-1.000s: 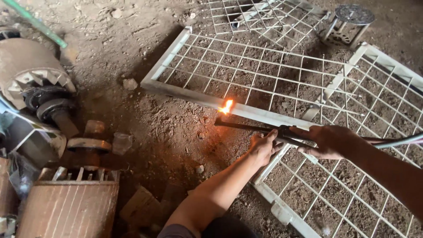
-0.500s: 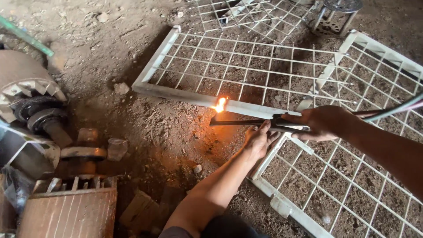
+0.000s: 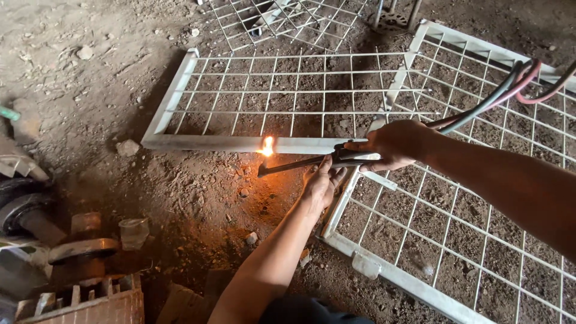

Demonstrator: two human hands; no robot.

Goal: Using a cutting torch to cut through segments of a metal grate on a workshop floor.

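Near the middle of the view, the right hand [image 3: 393, 144] is closed in a full grip round the rear part of a long dark metal cutting torch [image 3: 312, 162], fingers curled over the top and the knuckles facing up. Its forearm comes in from about four o'clock, running up and leftward to the wrist, which is held roughly level. From the back of this hand a bundle of black and red rubber hoses [image 3: 498, 90] arcs away toward two o'clock.

Just below, at about seven o'clock from the right hand, the left hand [image 3: 321, 183] is half open, palm turned up, fingers loosely cupped beneath the torch tube; they touch it from below without wrapping round it. The left forearm stretches up from six o'clock at the bottom edge, nearly straight, elbow low.

The torch lies almost level, pointing toward nine o'clock, its nozzle bent upward at the tip. A small bright orange flame [image 3: 267, 146] burns there, right against the near rail of a white-painted steel frame filled with welded wire mesh [image 3: 180, 142], which lies flat on the brown dirt floor [image 3: 180, 186]. A second white mesh frame [image 3: 384, 276] lies at five o'clock, overlapping the first under the hands.

At eight o'clock, well apart from the hands, sits rusty grey machinery with round metal parts [image 3: 78, 252].
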